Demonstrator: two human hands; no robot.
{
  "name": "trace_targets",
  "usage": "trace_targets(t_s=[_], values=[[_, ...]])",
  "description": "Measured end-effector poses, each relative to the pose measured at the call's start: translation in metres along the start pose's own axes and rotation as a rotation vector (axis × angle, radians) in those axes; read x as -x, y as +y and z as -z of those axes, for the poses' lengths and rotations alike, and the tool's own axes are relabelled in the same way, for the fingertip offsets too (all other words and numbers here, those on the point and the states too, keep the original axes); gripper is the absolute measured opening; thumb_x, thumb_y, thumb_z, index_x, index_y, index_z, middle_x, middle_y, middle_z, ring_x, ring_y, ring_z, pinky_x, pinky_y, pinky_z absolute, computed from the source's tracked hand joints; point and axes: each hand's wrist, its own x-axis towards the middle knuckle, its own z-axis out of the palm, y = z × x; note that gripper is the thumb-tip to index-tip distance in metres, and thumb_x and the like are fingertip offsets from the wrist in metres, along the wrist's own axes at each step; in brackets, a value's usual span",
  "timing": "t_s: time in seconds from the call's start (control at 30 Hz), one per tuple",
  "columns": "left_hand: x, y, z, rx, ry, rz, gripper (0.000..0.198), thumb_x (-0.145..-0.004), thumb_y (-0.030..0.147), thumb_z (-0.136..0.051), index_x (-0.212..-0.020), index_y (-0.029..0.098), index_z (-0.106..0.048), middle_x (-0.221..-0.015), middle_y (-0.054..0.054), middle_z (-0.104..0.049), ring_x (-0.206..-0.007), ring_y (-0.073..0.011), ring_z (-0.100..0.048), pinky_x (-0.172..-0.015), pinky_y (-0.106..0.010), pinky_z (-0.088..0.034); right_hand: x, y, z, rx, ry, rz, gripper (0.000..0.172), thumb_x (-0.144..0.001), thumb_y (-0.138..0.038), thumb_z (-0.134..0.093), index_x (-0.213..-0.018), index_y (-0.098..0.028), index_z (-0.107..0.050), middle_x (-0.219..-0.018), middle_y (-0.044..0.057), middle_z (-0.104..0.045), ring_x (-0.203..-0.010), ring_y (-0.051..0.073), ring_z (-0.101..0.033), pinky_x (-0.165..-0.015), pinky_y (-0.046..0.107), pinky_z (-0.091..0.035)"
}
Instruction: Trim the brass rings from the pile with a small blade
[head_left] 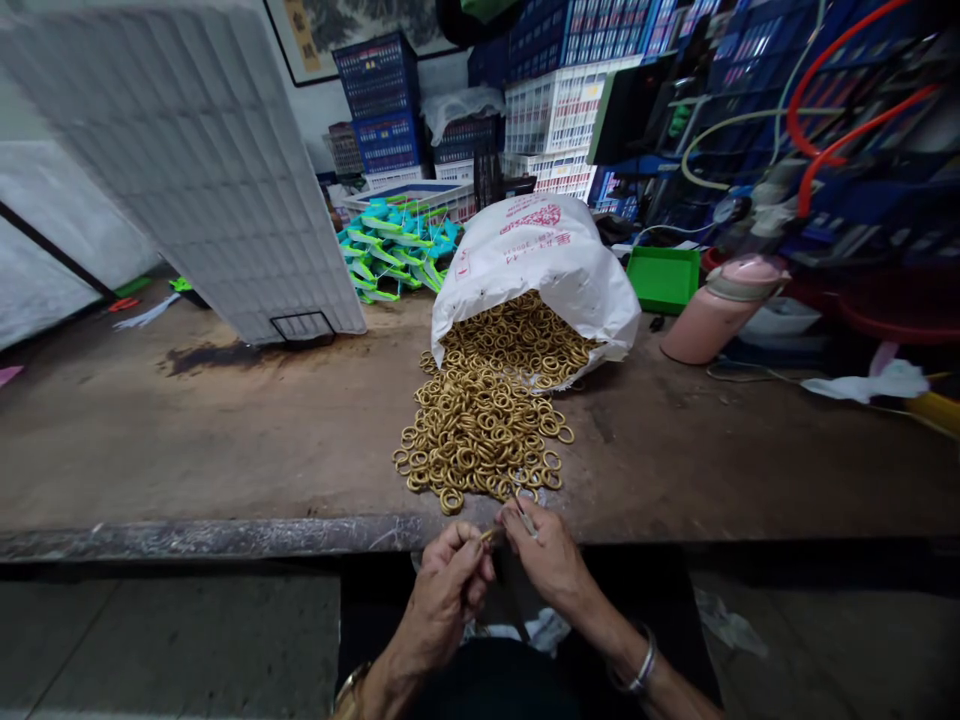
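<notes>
From my remote post I see a workshop: a stained bench [300,430], a sack [540,235] spilling loose rings [480,430], stacked crates [386,145] behind, and red hoses [805,190].

From where I stand, the left hand [453,572] and right hand [547,556] (almost meeting) are both curled into pinches.
</notes>
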Motion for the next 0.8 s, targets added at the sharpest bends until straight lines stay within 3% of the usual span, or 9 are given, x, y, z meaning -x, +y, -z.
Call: trace_targets(t_s=[0.07,0.17,0.53,0.7,0.8], values=[[0.000,0.001,0.000,0.002,0.016,-0.006,0.024,-0.076,0.039,-0.053,-0.071,0.017,-0.044,-0.058,0.006,-0.046,-0.038,-0.0016,-0.025,-0.037,-0.016,-0.016,0.003,0.002,0.001,0.141,0.009,0.077,0.021,-0.078,-0.029,-0.036,-0.063,-0.019,-0.049,-0.054,-0.002,-0.050,-0.052,0.011,-0.045,-0.051,0.021,-0.033],[-0.001,0.001,0.000,-0.030,0.043,-0.011,0.025,-0.075,0.039,-0.054,-0.074,0.017,-0.044,-0.059,0.005,-0.048,-0.038,-0.0014,-0.026,-0.037,-0.016,-0.017,0.009,0.002,0.000,0.277,-0.081,0.157,0.015,-0.074,-0.018,-0.037,-0.068,-0.020,-0.051,-0.056,-0.002,-0.053,-0.053,0.011,-0.048,-0.052,0.020,-0.032],[-0.002,-0.002,0.007,-0.266,0.111,-0.055,0.030,-0.073,0.044,-0.054,-0.067,0.017,-0.044,-0.052,0.006,-0.042,-0.039,-0.0021,-0.026,-0.038,-0.016,-0.019,0.010,-0.004,-0.004,0.532,-0.202,0.187,0.022,-0.066,-0.006,-0.037,-0.076,-0.020,-0.051,-0.062,-0.001,-0.060,-0.059,0.013,-0.055,-0.054,0.020,-0.031],[0.016,0.008,0.002,-0.329,0.003,-0.087,0.031,-0.074,0.043,-0.054,-0.063,0.016,-0.044,-0.052,0.005,-0.043,-0.039,-0.0021,-0.028,-0.037,-0.016,-0.019,0.008,0.001,0.002,0.666,-0.156,0.103,0.017,-0.071,-0.009,-0.038,-0.076,-0.020,-0.051,-0.059,0.000,-0.059,-0.054,0.013,-0.054,-0.049,0.021,-0.025],[0.021,0.015,-0.002,-0.185,-0.077,-0.029,0.028,-0.075,0.043,-0.053,-0.067,0.017,-0.046,-0.053,0.004,-0.048,-0.037,-0.0025,-0.029,-0.035,-0.016,-0.018,0.006,0.009,0.009,0.697,-0.053,0.089,0.018,-0.073,-0.009,-0.038,-0.079,-0.019,-0.052,-0.060,0.000,-0.060,-0.054,0.013,-0.055,-0.049,0.023,-0.024]])
